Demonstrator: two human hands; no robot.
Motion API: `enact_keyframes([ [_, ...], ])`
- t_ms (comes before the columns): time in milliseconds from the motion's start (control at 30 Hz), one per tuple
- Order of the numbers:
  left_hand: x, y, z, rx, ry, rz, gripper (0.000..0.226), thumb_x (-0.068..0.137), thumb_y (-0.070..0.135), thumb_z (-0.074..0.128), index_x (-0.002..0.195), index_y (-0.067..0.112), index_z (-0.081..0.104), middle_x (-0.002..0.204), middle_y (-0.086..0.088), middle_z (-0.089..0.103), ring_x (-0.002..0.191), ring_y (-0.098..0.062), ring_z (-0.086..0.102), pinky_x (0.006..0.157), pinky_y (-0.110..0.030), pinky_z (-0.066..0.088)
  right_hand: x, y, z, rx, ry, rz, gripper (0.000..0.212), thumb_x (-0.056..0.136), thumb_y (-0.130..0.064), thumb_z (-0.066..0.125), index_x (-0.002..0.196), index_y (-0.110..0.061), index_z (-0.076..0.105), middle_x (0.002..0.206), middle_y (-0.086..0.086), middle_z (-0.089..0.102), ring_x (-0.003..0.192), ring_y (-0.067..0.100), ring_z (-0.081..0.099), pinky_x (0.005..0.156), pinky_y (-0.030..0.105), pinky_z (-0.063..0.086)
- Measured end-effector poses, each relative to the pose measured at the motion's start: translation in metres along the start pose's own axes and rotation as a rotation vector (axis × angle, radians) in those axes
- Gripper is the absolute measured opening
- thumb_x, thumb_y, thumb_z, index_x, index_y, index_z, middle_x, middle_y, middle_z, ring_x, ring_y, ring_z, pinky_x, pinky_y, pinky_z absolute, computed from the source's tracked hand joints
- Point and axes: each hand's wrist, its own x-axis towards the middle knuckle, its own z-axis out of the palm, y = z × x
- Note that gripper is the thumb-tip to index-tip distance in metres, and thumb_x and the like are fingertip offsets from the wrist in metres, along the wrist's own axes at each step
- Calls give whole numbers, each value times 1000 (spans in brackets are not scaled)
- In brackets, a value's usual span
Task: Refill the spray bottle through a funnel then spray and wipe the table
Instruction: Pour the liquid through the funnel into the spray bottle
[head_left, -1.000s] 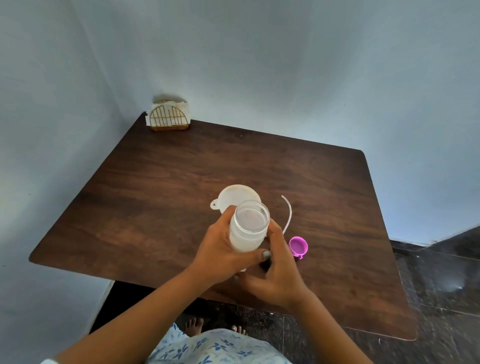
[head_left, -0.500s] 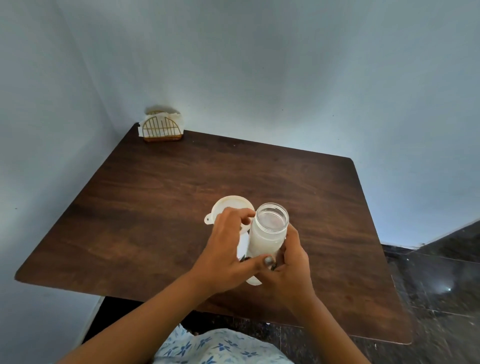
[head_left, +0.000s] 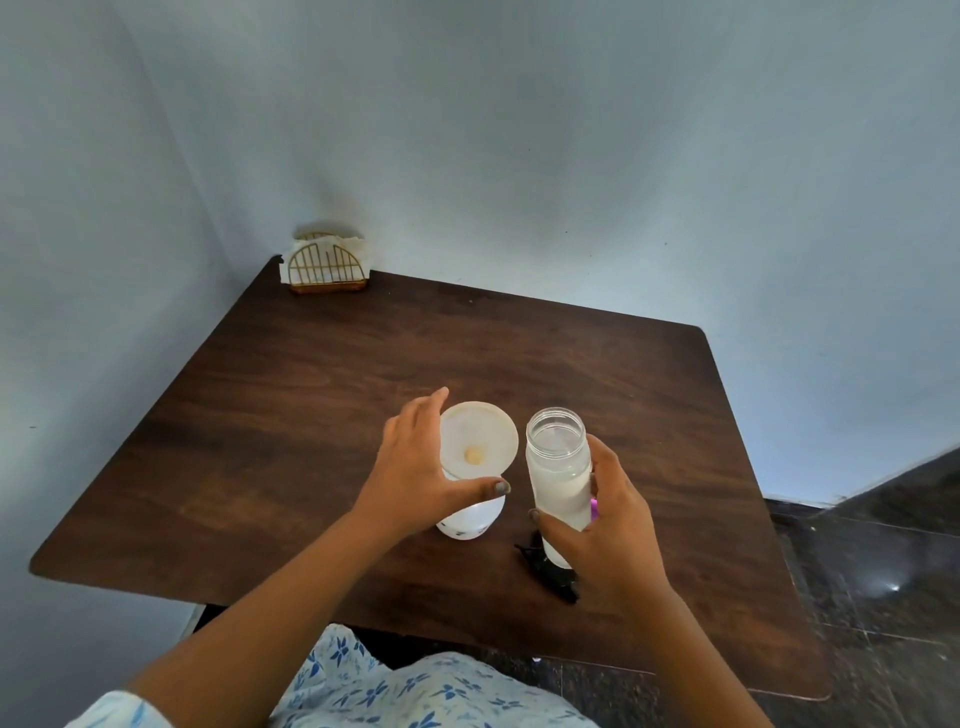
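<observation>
A white funnel (head_left: 478, 439) sits in the mouth of a white spray bottle (head_left: 470, 519) with small blue prints, standing mid-table. My left hand (head_left: 421, 467) cups the funnel's left side, thumb pressed just under its rim. My right hand (head_left: 608, 530) grips an open clear jar (head_left: 558, 462) of milky liquid, held upright just right of the funnel and apart from it. A sliver of the pink spray cap (head_left: 594, 506) shows behind my right fingers; the rest of it is hidden.
The dark wooden table (head_left: 311, 415) stands in a corner between pale walls. A gold wire napkin holder (head_left: 328, 265) with white napkins is at the far left corner. A small black object (head_left: 550, 571) lies under my right hand. Dark tiled floor lies to the right.
My left hand left the jar and went onto the funnel. My right hand carried the jar to the right, away from the funnel. The view tilted up.
</observation>
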Motion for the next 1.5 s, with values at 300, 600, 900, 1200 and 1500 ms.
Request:
enact_keyframes([
  [300,9,-18,1,-106,-46,-17,110,53,58,79,142,29,22,146,1,28,127,-17,37,101,-37,40,8,3,-11,-164,-63,35,82,71,-34,79,139,-31,31,141,-7,46,122,17,49,97,32,43],
  [600,17,-15,1,-73,-76,78,96,59,55,78,140,32,30,141,4,42,122,-14,42,97,-31,40,17,1,-15,-280,-115,56,81,74,-37,76,140,-32,29,138,-5,48,119,19,52,97,36,45],
  [900,18,-14,0,-70,-74,105,94,60,51,80,139,29,33,141,6,43,123,-12,42,98,-29,38,27,0,-25,-483,-141,-41,83,76,-36,75,143,-31,27,137,-3,49,119,20,50,95,33,46],
  [1200,17,-16,0,-74,-86,103,94,59,50,80,138,31,32,138,5,45,121,-12,44,92,-23,36,44,4,-29,-683,-116,-204,92,58,-22,88,134,-29,38,119,6,63,102,30,63,81,47,53],
  [1500,18,-18,0,-67,-89,113,94,60,50,80,138,30,32,138,5,45,121,-13,43,93,-23,36,54,4,-30,-786,-16,-297,95,42,-18,94,125,-25,48,103,9,70,86,33,69,67,50,55],
])
